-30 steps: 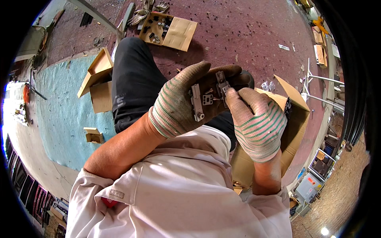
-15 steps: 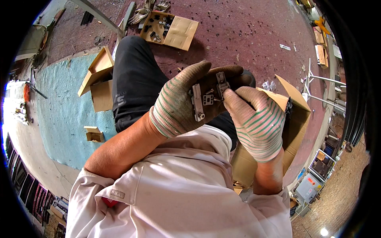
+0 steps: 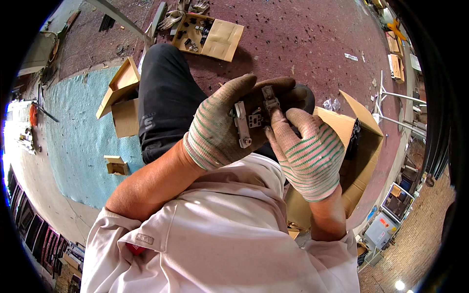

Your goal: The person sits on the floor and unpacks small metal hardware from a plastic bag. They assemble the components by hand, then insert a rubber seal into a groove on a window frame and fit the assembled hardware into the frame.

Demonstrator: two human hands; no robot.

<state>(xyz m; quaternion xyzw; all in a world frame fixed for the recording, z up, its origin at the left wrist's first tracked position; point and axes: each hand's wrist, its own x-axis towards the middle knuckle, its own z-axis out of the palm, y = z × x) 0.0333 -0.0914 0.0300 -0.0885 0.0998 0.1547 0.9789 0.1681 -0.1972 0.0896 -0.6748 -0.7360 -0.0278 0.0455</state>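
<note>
**Small metal parts in the gloved left palm**

Head view: I have the left hand (image 3: 215, 127) palm up and cupped, thumb spread from the fingers. In its palm lie a long metal bracket (image 3: 242, 125), a square perforated plate (image 3: 255, 120) and a jointed metal piece (image 3: 270, 97). The right hand (image 3: 312, 151) touches the lower end of the jointed piece and partly covers it; I cannot tell whether its fingers pinch anything.

Surroundings: an open flat carton (image 3: 223, 40) of small dark parts lies on the reddish floor (image 3: 293, 39) ahead. A large cardboard box (image 3: 364, 171) stands beside the right forearm. A blue-green mat (image 3: 73, 146) lies left.

Materials: striped knit gloves, brown at the fingers; grey metal; ribless brown cardboard.

Markings: a pale print on the dark trouser leg (image 3: 166, 93); a red-orange patch on a grey cabinet (image 3: 379, 232).
</note>
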